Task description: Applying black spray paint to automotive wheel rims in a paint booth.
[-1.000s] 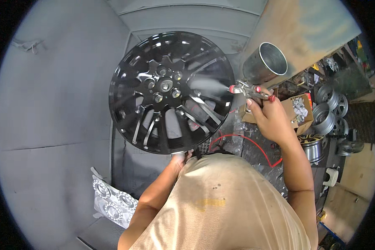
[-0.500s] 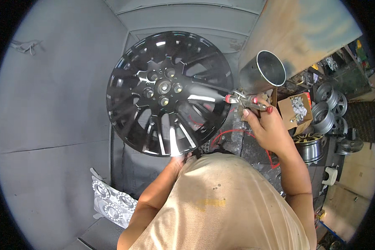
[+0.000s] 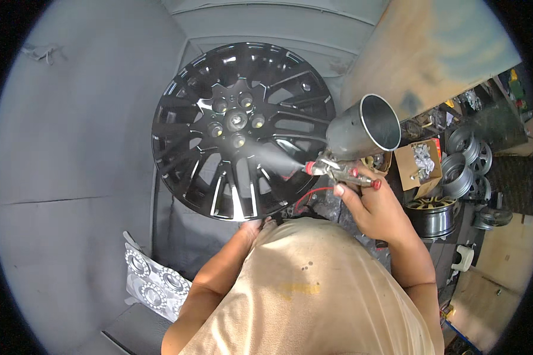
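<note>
A glossy black multi-spoke wheel rim (image 3: 186,157) faces up in front of me. My right hand (image 3: 373,204) is closed around a spray gun (image 3: 337,171) with red knobs, just off the rim's lower right. A large open grey metal cup (image 3: 346,131) sits on top of the gun, tilted. Pale spray (image 3: 266,157) fans from the nozzle toward the spokes near the hub. Under the rim's near edge is my left hand (image 3: 253,225), its fingers hidden by the rim and my shirt.
Grey walls (image 3: 89,136) stand left and behind. A patterned grey-and-white sheet (image 3: 155,284) lies lower left. On the right are an open cardboard box (image 3: 417,163), stacked silver rims (image 3: 458,171) and a black-and-gold rim (image 3: 432,219). A red hose (image 3: 311,194) runs below the wheel.
My right hand has brought the spray gun left and nearer to me, and the spray now crosses the spokes at the lower right of the hub. My left hand stays under the rim's near edge.
</note>
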Demonstrator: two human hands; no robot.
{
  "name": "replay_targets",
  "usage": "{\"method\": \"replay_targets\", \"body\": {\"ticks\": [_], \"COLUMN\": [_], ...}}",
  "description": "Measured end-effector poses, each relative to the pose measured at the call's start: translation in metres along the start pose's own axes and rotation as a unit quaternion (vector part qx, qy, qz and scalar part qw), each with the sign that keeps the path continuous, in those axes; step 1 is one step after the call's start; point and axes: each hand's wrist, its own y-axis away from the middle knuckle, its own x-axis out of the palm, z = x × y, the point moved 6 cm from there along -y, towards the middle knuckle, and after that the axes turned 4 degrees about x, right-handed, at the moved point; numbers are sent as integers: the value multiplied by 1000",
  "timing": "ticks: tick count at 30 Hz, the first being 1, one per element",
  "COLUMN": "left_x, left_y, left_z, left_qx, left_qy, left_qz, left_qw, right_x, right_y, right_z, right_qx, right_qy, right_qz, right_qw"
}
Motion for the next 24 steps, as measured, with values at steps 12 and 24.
{"method": "replay_targets", "body": {"ticks": [12,24], "left_x": [27,10], "left_y": [17,78], "left_z": [-7,-47], "left_qx": [90,216], "left_qy": [-102,65], "left_qz": [43,-67], "left_qw": [990,972], "right_x": [15,-43], "right_y": [17,25], "right_z": [-23,-62], "right_qx": [32,6], "right_qy": [-11,75], "right_qz": [111,-137], "right_qw": [993,988]}}
